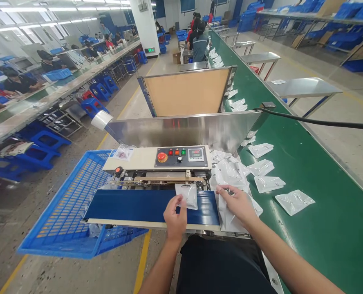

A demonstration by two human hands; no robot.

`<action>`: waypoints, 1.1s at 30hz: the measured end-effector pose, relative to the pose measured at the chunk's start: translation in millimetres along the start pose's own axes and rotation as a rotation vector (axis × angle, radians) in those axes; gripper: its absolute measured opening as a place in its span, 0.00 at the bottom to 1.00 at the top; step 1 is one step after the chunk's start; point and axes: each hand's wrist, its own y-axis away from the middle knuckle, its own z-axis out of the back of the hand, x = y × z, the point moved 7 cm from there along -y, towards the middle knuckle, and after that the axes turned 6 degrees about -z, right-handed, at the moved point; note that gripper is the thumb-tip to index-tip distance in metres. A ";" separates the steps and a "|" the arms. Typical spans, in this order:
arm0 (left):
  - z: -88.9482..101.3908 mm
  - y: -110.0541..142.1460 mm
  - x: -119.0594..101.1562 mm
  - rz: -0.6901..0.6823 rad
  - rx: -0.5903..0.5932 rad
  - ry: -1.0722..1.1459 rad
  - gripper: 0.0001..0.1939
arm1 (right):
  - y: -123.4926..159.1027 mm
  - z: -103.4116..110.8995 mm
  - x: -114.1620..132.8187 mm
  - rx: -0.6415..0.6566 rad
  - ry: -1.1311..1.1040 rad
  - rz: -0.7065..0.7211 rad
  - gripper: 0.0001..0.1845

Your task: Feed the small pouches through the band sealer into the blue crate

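One small white pouch (190, 197) sits over the blue belt (123, 205), at the front of the machine (144, 157), its lower left side pinched between the nearly closed thumb and fingers of the left hand (175, 216). To the belt's right, the right hand (239, 204), half curled, is at a pile of similar pouches (229, 171); whether it grips one cannot be told. The pouch looks light, soft and slippery, probably best held gently by its lower edge.
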 end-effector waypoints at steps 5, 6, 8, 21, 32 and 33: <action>-67.0 27.4 -39.9 -0.063 0.410 0.114 0.22 | 20.9 -35.9 -2.8 0.119 -0.338 -0.040 0.36; -73.9 26.5 -42.0 -0.027 0.377 0.123 0.22 | 21.9 -37.7 -3.2 0.141 -0.426 -0.034 0.37; -80.9 21.7 -39.8 0.070 0.283 0.140 0.25 | 20.3 -32.2 -8.4 0.149 -0.524 -0.021 0.38; -130.4 6.7 36.8 0.655 0.147 0.413 0.25 | -33.4 20.0 -71.5 -0.113 -0.487 -0.325 0.25; -60.4 -27.6 61.7 0.647 -0.018 0.344 0.27 | -45.1 9.3 -52.3 -0.022 -0.295 -0.204 0.25; -45.1 -29.7 62.5 0.618 -0.065 0.314 0.26 | -49.0 40.7 -56.9 -0.130 -0.257 -0.169 0.27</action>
